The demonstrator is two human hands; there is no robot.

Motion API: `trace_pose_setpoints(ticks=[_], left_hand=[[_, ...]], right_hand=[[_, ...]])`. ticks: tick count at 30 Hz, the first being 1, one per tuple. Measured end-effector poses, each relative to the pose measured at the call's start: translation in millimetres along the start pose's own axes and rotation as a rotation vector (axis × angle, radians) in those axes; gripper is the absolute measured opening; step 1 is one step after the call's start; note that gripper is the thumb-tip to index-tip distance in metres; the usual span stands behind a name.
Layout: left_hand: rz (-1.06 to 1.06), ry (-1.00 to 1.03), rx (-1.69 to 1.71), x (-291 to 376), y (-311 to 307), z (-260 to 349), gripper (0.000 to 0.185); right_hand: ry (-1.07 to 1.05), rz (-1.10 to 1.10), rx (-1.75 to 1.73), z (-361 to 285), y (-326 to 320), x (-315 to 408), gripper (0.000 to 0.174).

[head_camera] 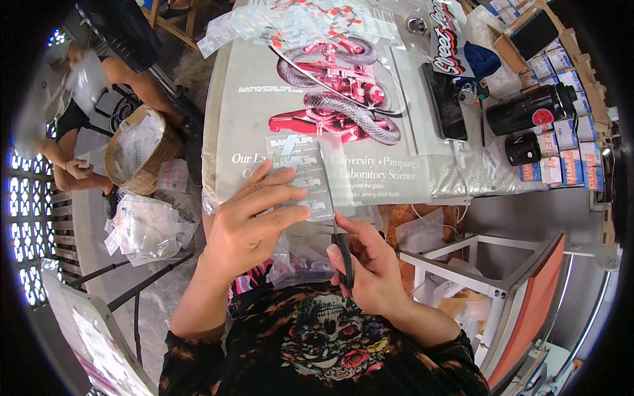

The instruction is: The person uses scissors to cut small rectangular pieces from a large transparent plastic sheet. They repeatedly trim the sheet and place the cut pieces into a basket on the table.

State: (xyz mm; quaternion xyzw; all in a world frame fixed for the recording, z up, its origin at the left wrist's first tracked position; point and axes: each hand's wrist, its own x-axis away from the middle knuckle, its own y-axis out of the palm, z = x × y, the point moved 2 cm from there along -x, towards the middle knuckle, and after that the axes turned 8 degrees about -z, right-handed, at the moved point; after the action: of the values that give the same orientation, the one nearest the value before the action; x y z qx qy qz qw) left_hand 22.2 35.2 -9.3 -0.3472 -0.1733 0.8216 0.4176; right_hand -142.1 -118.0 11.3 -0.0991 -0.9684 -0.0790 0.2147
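Note:
My left hand (262,213) grips a clear film sheet (317,190) printed with rows of white lettering, its fingers spread over the left side. Black-handled scissors (343,257) are in my right hand (369,270), thumb and fingers around the handles. Their blades point away from me along the right edge of the sheet; whether they are parted is hard to tell. Under the sheet lies a large printed plastic sheet (247,119) with a red microscope and a grey snake on it. At the table's far end is a pile of cut transparent film pieces (297,24).
To the right are a smartphone (446,101), a black tumbler (530,110), a black cup (522,148) and several small boxes (569,166). A white metal frame (475,270) stands at my right. Leftward, another person (74,114) sits by a woven basket (136,148) and plastic bags (148,230).

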Motion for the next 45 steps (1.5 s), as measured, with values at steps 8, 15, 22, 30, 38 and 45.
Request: trace_pose_setpoints(ticks=[8,15,22,30,38,45], left_hand=[[-0.002,0.002,0.007,4,-1,-2,0.04],[0.062,-0.04,0.044,-4,-5,5,0.032],[0.284,-0.293,-0.231,-63,-74,15,0.015],[0.706,0.244,-0.557,-230,-121,-93,0.013],[-0.194,0.029,-0.459,-183,-26,-75,0.04],[-0.321,0.386,-0.719,-3,19,17,0.043]], right_hand=[[0.059,0.038,0.003,-6,-1,-12,0.055],[0.086,-0.037,-0.156,3,-5,1,0.057],[-0.201,-0.007,-0.196,17,-31,35,0.06],[-0.312,0.058,-0.182,29,-37,55,0.06],[-0.306,0.234,-0.199,50,-64,75,0.057],[-0.42,0.307,-0.144,31,-89,43,0.056]])
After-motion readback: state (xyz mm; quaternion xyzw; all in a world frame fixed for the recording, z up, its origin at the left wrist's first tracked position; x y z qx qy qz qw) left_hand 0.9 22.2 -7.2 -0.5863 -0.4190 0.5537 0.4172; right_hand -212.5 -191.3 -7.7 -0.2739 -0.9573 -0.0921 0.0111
